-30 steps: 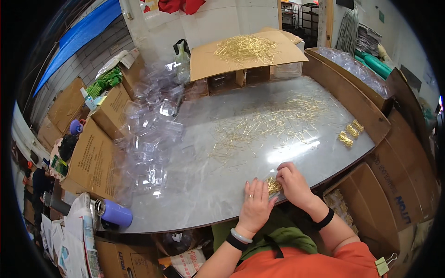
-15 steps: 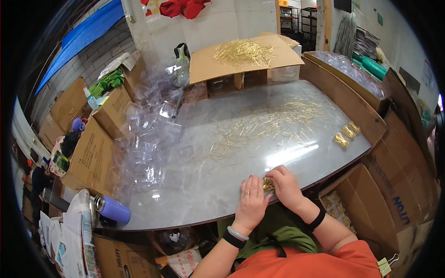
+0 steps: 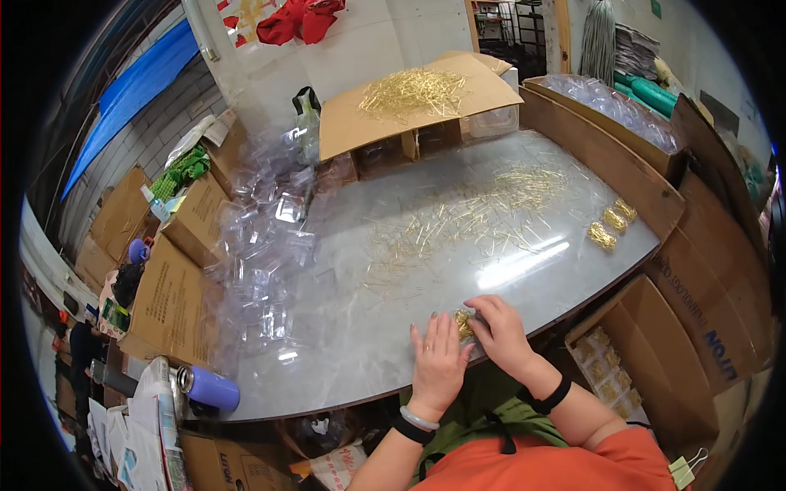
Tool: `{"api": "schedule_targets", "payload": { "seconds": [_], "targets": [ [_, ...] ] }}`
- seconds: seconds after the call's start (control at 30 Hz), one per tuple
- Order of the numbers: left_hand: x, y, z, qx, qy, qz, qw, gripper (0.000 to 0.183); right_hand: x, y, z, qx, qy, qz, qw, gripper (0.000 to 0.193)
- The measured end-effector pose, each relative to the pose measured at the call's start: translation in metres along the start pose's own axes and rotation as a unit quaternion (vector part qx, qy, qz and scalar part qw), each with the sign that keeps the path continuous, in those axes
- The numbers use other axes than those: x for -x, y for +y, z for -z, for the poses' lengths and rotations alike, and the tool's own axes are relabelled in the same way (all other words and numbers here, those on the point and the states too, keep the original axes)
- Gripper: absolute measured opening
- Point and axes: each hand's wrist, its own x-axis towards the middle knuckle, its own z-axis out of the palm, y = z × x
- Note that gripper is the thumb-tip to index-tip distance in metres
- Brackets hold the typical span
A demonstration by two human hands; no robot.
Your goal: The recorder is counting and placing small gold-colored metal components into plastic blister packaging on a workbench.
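Note:
At the near edge of the grey table [image 3: 344,344], a small bundle of thin gold wire pins [image 3: 464,324] lies between my two hands. My left hand [image 3: 438,360] rests flat beside it, fingers stretched out and a little apart, the index finger against the bundle's left side. Curled fingers of my right hand [image 3: 501,331] hold the bundle from the right and hide part of it. Farther off, loose gold pins [image 3: 483,213] are strewn over the table. Several gathered pin bundles [image 3: 614,221] sit by its right edge.
A heap of clear plastic boxes [image 3: 270,237] covers the table's left side. At the back, a cardboard sheet [image 3: 344,135] carries a pile of gold pins [image 3: 413,92]. A purple bottle [image 3: 211,389] stands at the near left corner. Right of me, an open carton [image 3: 671,368] holds packed boxes.
The view has shifted slightly. My left fingers have spread a little and more of the gold bundle shows between my hands. My right hand stays at the bundle.

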Motion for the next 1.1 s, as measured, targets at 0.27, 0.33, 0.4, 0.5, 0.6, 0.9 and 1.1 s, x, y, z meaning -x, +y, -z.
{"api": "schedule_targets", "payload": {
  "seconds": [0.27,0.33,0.4,0.5,0.6,0.9,1.1],
  "targets": [
    [-0.001,-0.002,0.001,0.08,-0.012,0.01,0.997,0.071,0.001,-0.003,0.021,0.095,-0.107,0.123,0.982,0.061],
    [-0.003,-0.003,0.008,0.159,-0.022,0.023,0.987,0.084,-0.001,-0.003,0.022,0.135,-0.192,0.149,0.961,0.067],
    [-0.005,-0.006,0.016,0.213,-0.041,0.028,0.976,0.095,-0.001,-0.003,0.021,0.175,-0.199,0.153,0.952,0.069],
    [-0.003,-0.015,0.021,0.299,-0.059,0.036,0.952,0.107,-0.003,-0.011,0.022,0.236,-0.211,0.149,0.937,0.07],
    [0.005,-0.025,0.02,0.433,-0.036,0.07,0.898,0.111,-0.011,-0.025,0.024,0.228,-0.201,0.16,0.939,0.071],
    [0.005,-0.028,0.02,0.569,0.002,0.143,0.81,0.107,-0.003,-0.021,-0.005,0.23,-0.186,0.191,0.936,0.066],
    [0.009,-0.029,0.021,0.58,0.017,0.17,0.797,0.097,-0.003,-0.04,0.001,0.292,-0.141,0.196,0.926,0.062]
  ]
}}
